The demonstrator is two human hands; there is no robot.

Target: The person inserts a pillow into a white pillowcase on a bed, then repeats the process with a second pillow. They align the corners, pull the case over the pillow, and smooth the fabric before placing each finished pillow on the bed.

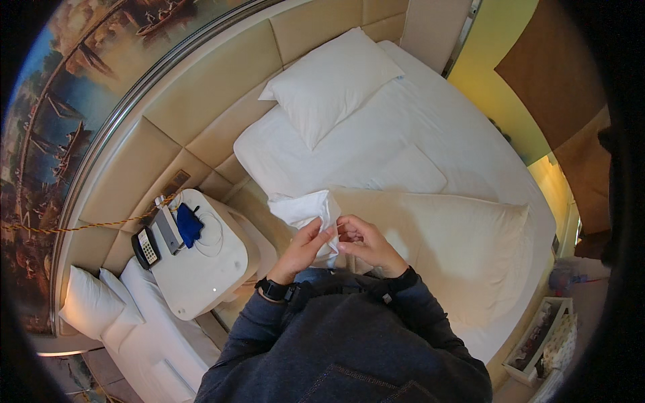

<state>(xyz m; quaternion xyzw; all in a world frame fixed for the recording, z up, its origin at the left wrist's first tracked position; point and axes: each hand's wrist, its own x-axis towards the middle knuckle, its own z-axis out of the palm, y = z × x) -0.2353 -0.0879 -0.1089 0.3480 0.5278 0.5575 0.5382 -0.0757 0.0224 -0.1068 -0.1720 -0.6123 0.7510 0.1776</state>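
Observation:
Close before my body, my left hand [302, 247] pinches the edge of a white pillowcase or similar folded cloth [302, 206] between thumb and fingers. At the cloth's right edge is my right hand [368, 244], its fingers curled and its thumb and fingertips at the fabric; whether it grips the cloth is hard to tell. The cloth hangs over the near edge of the bed, beside a cream pillow [468, 242] that lies flat on the white bed sheet [453, 131]. A white pillow [337, 80] lies farther up, by the padded headboard.
A white bedside table [206, 272] on the left bears a telephone [146, 247], a blue cloth item [189, 225], a grey box [168, 230] and a white cable. Beyond it stands a second bed with white pillows [93, 302]. A white open box [534, 347] stands at the lower right.

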